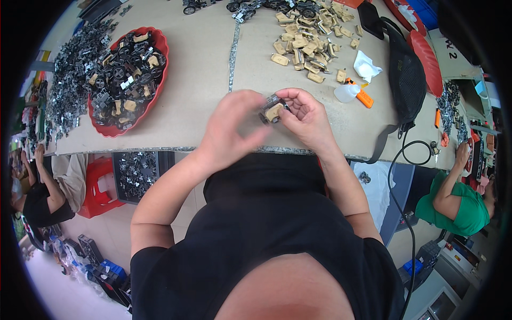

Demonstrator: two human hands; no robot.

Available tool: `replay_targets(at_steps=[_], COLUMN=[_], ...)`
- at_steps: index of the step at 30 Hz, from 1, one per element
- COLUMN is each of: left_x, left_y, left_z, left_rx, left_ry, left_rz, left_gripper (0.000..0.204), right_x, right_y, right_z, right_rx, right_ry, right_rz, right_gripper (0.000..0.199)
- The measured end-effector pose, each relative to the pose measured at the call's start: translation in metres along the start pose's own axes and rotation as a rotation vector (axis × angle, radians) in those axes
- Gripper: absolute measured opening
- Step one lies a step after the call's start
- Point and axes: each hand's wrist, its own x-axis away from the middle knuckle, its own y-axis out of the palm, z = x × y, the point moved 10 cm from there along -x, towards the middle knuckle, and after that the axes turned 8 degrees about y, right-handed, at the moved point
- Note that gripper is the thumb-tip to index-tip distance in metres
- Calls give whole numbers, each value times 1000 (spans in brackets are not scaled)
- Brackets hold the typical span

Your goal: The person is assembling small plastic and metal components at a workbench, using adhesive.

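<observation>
My right hand (308, 120) pinches a small black toy car chassis (274, 111) with a tan block-shaped part on it, just above the table's near edge. Beside it, my left hand (233, 125) is blurred by motion. Its thumb and fingers are spread apart, the fingertips close to the chassis, and nothing shows between them. Past my hands lies a loose pile of tan parts (305, 45). At the left stands a red scalloped bowl (165, 58), heaped with black wheeled chassis, some carrying tan parts.
Many small dark parts (72, 74) cover the table's left side. Right of the pile lie a crumpled white wrapper (367, 66), a small white bottle (346, 93), an orange cutter (365, 98) and a black bag (406, 74). A black cable (397, 197) hangs at right. People work on both sides.
</observation>
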Motion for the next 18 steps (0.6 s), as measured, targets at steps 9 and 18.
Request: replay_targets(at_steps=[9, 18], left_x=[28, 31], left_y=[55, 56], left_z=[-69, -67], left_rx=[621, 567], left_ry=[-809, -770], left_rz=[-282, -190], left_gripper=[24, 20], right_x=[1, 0], right_y=[11, 5], right_z=[-3, -1], right_rx=[136, 155], right_ry=[-11, -48], right_rz=[-83, -1], right_gripper=[34, 47])
